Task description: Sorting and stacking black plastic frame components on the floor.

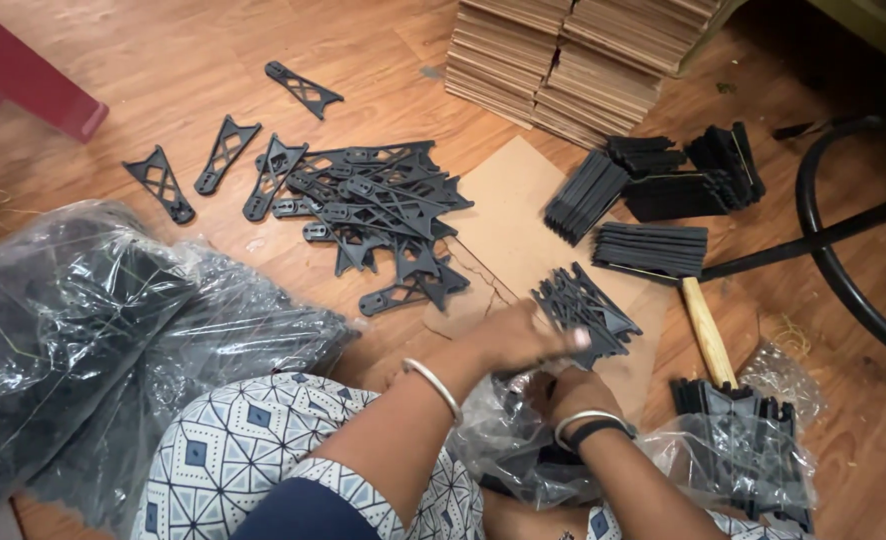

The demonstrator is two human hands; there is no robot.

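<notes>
Black plastic lattice brackets on a wooden floor, both hands on one bundle.

Far left: big clear plastic bag (pixel 73 330) stuffed with dark parts, lying on the wooden floor (pixel 163 60); past it three single brackets (pixel 225 153) laid apart, then a loose bracket pile (pixel 383 215) partly on a cardboard sheet (pixel 518 215). Centre: left hand (pixel 523 335), bangle on wrist, fingers closed over the near end of a bracket bundle (pixel 585 312) that sits over the cardboard sheet's right part; right hand (pixel 568 392) just below, curled, seems to grip the bundle's underside, exact grip hidden. Small clear bag (pixel 508 450) under both wrists. Right: neat bracket stacks (pixel 653 190) near flat cardboard stacks (pixel 573 60), wooden handle (pixel 708 335), another bagged bracket stack (pixel 743 440), black metal tube frame (pixel 843 250) at far right.
</notes>
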